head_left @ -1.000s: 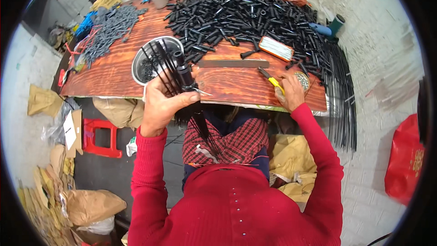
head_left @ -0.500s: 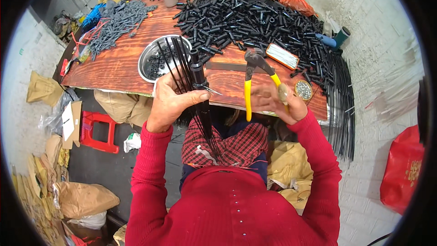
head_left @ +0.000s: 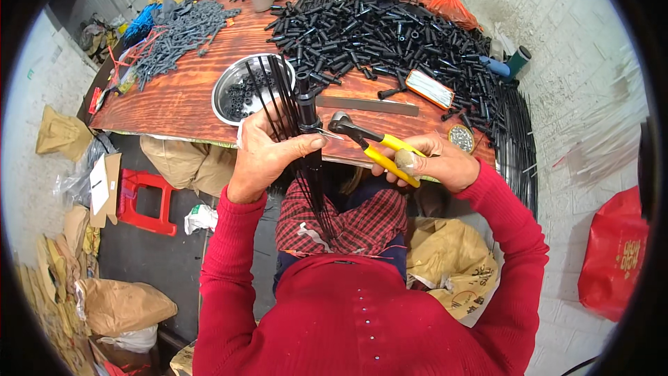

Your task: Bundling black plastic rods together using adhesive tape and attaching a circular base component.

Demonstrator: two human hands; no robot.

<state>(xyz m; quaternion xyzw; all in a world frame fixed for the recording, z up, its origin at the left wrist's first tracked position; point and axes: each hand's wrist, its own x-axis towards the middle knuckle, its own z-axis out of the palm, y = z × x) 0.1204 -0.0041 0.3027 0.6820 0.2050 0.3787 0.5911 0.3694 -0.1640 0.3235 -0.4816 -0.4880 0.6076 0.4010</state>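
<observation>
My left hand (head_left: 268, 150) is closed around a bundle of thin black rods (head_left: 273, 87) and a thicker black tube (head_left: 307, 108) with a collared top. Near my left thumb, thin metal wire ends (head_left: 330, 134) stick out sideways from the tube. My right hand (head_left: 438, 160) grips the yellow handles of end-cutting pliers (head_left: 390, 150). Their dark jaws (head_left: 341, 124) point left, right beside the wire ends; whether they touch, I cannot tell. The lower rods run down toward the red checked cloth (head_left: 341, 219) on my lap.
Behind my hands, a wooden table (head_left: 195, 97) bears a steel bowl of small black rings (head_left: 221, 97), a heap of black tubes (head_left: 376, 35), a flat metal bar (head_left: 369, 105), a tray of thin pins (head_left: 429, 89) and a round tin (head_left: 460, 138). Grey parts (head_left: 174, 38) lie at left.
The pliers have swung from upright to pointing left, and their jaws have come down to the wire ends. My right fingers have closed round the handles. The left hand has barely moved.
</observation>
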